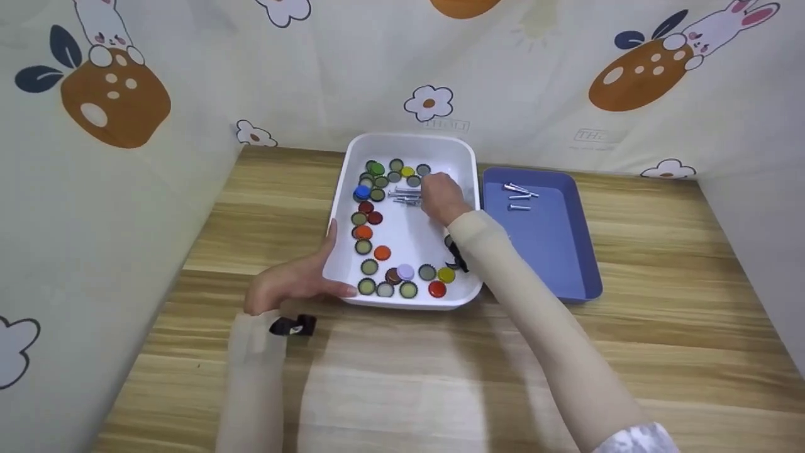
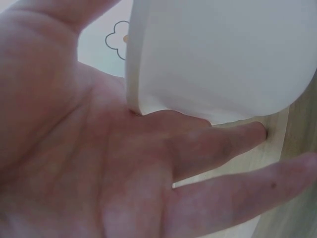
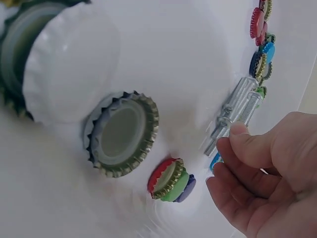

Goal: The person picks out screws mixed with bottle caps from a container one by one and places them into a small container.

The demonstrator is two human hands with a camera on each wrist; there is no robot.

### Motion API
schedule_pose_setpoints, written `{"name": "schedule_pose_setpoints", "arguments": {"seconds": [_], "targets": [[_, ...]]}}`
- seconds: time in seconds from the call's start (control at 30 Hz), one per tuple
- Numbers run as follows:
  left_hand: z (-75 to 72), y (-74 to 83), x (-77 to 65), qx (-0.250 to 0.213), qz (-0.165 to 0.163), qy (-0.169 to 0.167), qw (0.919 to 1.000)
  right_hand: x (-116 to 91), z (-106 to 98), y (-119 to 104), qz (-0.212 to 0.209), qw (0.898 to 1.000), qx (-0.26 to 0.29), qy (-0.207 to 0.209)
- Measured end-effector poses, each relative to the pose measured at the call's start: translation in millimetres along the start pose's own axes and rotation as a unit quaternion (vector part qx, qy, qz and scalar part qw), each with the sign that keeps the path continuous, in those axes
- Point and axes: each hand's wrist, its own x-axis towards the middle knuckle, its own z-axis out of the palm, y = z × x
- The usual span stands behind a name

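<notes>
A white tray (image 1: 409,229) on the table holds many bottle caps (image 1: 382,253) around its sides and a small bunch of silver bolts (image 1: 404,196) toward the back. My right hand (image 1: 442,196) reaches in at these bolts. In the right wrist view, its thumb and curled fingers pinch the end of a threaded bolt (image 3: 251,108), which lies against others. My left hand (image 1: 302,274) rests against the white tray's front left corner. In the left wrist view, its fingers (image 2: 218,148) stretch fairly straight along the tray's outside.
Right of the white tray stands a blue-purple tray (image 1: 544,251) with several silver bolts (image 1: 519,207) near its back. A patterned cloth (image 1: 352,75) hangs behind the wood-grain table (image 1: 390,371). Close to the right wrist camera are a white cap (image 3: 69,64) and an upturned cap (image 3: 124,134).
</notes>
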Motion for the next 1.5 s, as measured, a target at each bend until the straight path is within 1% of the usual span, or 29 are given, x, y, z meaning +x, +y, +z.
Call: {"name": "schedule_pose_setpoints", "arguments": {"seconds": [0.17, 0.3, 0.43, 0.57, 0.67, 0.8, 1.13, 1.4, 1.5], "targets": [[-1.3, 0.4, -1.2, 0.003, -0.023, -0.001, 0.9997, 0, -7, -3, 0.000, 1.000, 0.023, -0.009], [-2.1, 3.2, -1.3, 0.006, -0.027, -0.003, 0.9996, 0, -15, -3, -0.001, 1.000, 0.030, -0.004], [-2.8, 4.0, -0.4, 0.003, -0.029, -0.004, 0.9996, -1, -21, -2, -0.003, 1.000, 0.025, 0.004], [-3.2, 4.0, 0.2, 0.003, -0.023, -0.006, 0.9997, -3, -25, -2, -0.007, 1.000, 0.029, 0.004], [-3.7, 3.0, 0.4, 0.010, -0.008, -0.006, 0.9999, -4, -28, -2, -0.019, 0.999, 0.032, 0.009], [-3.9, 1.4, 0.2, 0.014, 0.004, -0.005, 0.9999, -5, -35, -2, -0.029, 0.999, 0.032, 0.009], [-3.7, 1.6, -1.0, 0.016, -0.012, -0.003, 0.9998, -7, -45, 9, -0.020, 0.999, 0.036, -0.011], [-1.8, -0.7, 1.2, 0.017, -0.005, -0.008, 0.9998, -12, -49, 22, -0.034, 0.998, 0.056, -0.017], [-2.0, -0.4, 1.8, 0.017, -0.003, -0.008, 0.9998, -13, -53, 27, -0.032, 0.997, 0.065, -0.022]]}}
